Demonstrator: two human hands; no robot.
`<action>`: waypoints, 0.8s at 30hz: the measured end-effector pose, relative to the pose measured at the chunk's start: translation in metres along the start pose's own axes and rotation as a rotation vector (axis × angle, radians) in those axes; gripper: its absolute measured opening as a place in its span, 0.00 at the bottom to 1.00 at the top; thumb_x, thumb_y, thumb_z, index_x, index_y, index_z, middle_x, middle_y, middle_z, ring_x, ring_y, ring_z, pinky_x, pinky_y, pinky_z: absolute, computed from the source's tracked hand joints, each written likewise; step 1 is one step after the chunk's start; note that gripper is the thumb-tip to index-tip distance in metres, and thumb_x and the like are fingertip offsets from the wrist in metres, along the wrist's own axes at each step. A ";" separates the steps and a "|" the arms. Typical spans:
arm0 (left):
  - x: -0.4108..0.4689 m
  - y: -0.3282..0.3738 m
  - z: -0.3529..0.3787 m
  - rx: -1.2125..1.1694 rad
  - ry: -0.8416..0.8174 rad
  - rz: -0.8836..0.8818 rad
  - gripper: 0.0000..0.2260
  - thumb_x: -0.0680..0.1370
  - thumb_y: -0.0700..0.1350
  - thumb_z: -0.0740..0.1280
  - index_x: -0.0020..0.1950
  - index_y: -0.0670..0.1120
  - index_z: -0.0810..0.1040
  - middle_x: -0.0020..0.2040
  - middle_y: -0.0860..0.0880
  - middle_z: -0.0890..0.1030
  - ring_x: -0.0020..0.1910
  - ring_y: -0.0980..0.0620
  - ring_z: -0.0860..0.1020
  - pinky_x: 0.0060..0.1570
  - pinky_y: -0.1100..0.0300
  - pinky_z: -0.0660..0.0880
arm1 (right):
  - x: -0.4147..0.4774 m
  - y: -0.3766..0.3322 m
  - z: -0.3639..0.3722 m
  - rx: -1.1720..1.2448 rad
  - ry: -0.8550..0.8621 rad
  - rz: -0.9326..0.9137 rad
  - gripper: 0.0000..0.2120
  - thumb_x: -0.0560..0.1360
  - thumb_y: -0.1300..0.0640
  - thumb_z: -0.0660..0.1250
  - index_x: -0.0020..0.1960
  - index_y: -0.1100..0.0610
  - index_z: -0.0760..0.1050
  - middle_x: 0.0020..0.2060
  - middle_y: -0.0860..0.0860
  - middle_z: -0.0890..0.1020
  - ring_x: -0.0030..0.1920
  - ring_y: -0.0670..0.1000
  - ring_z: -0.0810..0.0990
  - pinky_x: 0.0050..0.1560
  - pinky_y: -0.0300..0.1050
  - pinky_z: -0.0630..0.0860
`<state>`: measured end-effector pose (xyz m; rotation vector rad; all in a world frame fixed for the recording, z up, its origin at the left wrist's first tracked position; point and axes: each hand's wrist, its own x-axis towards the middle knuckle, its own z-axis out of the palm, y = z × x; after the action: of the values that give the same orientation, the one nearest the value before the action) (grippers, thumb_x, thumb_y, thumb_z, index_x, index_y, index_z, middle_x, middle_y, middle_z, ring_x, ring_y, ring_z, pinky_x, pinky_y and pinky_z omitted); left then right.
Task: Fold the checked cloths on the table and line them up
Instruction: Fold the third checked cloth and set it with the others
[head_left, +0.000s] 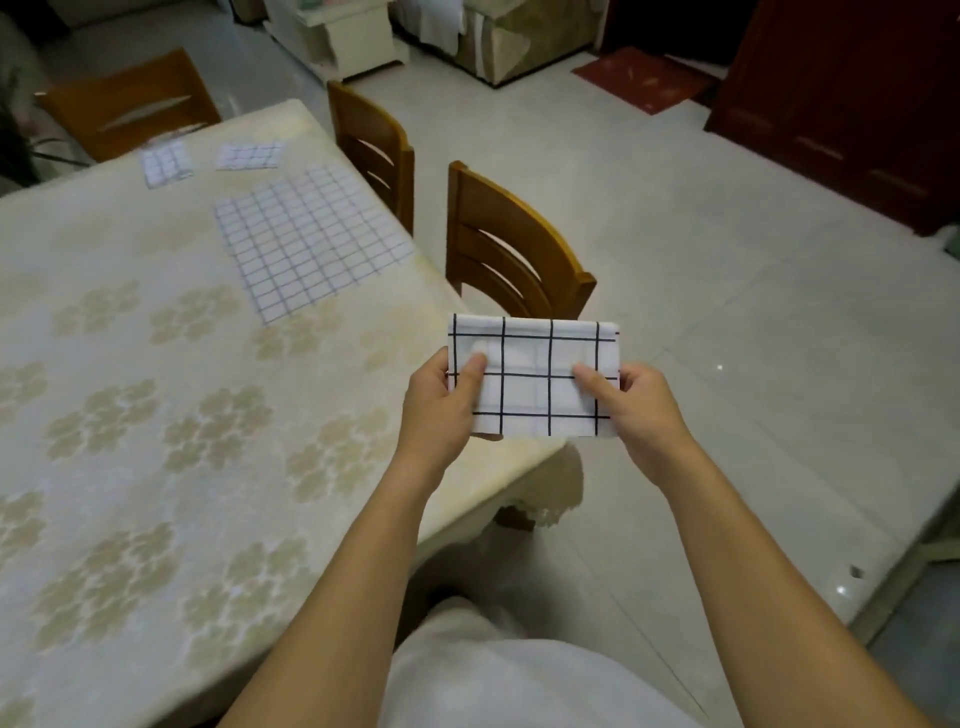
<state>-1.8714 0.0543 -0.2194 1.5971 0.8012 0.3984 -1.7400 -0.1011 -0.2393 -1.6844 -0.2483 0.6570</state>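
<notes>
both hands (447, 400) in thumb-top grip on folded checked cloth (535, 376), no writing

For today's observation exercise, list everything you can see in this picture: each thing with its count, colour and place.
folded cloth: one, white with black checks, held in the air past the table's near right corner
small folded cloths: two, white checked, side by side at the table's far end
open cloth: one, white checked, flat near the right edge
table: one, cream floral cover, left
chairs: three, brown wood, around the table
mat: one, red, far floor
left hand, right hand: each gripping one end of the folded cloth
</notes>
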 end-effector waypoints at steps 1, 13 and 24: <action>0.010 0.003 0.009 0.002 -0.020 0.003 0.11 0.84 0.52 0.63 0.62 0.49 0.78 0.54 0.49 0.84 0.51 0.48 0.84 0.41 0.48 0.85 | 0.006 0.003 -0.007 0.011 0.028 -0.004 0.06 0.78 0.49 0.70 0.53 0.50 0.80 0.44 0.43 0.86 0.46 0.45 0.86 0.37 0.34 0.79; 0.136 0.075 0.152 -0.154 -0.393 0.093 0.10 0.83 0.49 0.66 0.61 0.45 0.79 0.50 0.48 0.86 0.46 0.47 0.86 0.35 0.51 0.84 | 0.105 -0.064 -0.128 -0.037 0.478 -0.151 0.07 0.80 0.54 0.70 0.43 0.52 0.79 0.31 0.41 0.83 0.33 0.36 0.81 0.33 0.30 0.74; 0.205 0.089 0.216 0.086 -0.155 0.061 0.19 0.83 0.55 0.64 0.41 0.42 0.74 0.26 0.51 0.73 0.28 0.49 0.81 0.36 0.40 0.83 | 0.218 -0.068 -0.175 -0.036 0.324 -0.229 0.04 0.80 0.54 0.70 0.46 0.50 0.80 0.38 0.43 0.86 0.41 0.40 0.83 0.39 0.34 0.77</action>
<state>-1.5609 0.0381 -0.2147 1.7132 0.6603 0.2827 -1.4535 -0.1208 -0.2203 -1.7365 -0.2180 0.2057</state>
